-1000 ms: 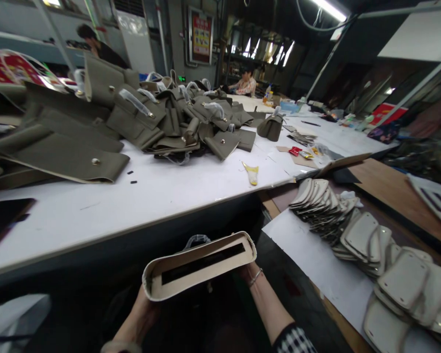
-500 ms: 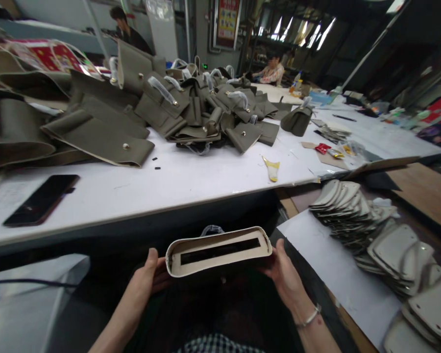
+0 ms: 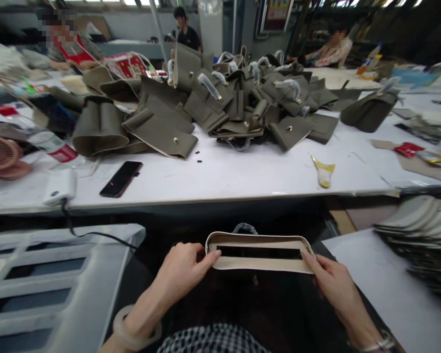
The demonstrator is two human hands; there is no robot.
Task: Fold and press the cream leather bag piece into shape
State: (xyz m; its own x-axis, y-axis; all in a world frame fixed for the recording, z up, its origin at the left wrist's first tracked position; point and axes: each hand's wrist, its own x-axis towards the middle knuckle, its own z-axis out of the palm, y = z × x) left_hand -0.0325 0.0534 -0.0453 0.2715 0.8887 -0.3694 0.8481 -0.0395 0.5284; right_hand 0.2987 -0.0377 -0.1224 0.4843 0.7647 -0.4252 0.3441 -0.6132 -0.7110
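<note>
Between my hands is a bag body, its open side facing up and showing a pale lining with a long dark slot. My left hand grips its left end, thumb over the rim and fingers outside. At the right end my right hand pinches the rim, with the thumb inside. A plastic-wrapped loop sticks out behind the bag's far edge. The bag's lower part is lost in the dark over my lap.
Grey-green bag pieces are heaped on the white table. A phone and a torn yellow packet lie nearer me. Stacked pale panels stand at right, a slatted plastic crate at left. Other people sit beyond.
My view has swung left. My thumbs have moved from outside the bag's ends to over its rim, and both hands now grip it.
</note>
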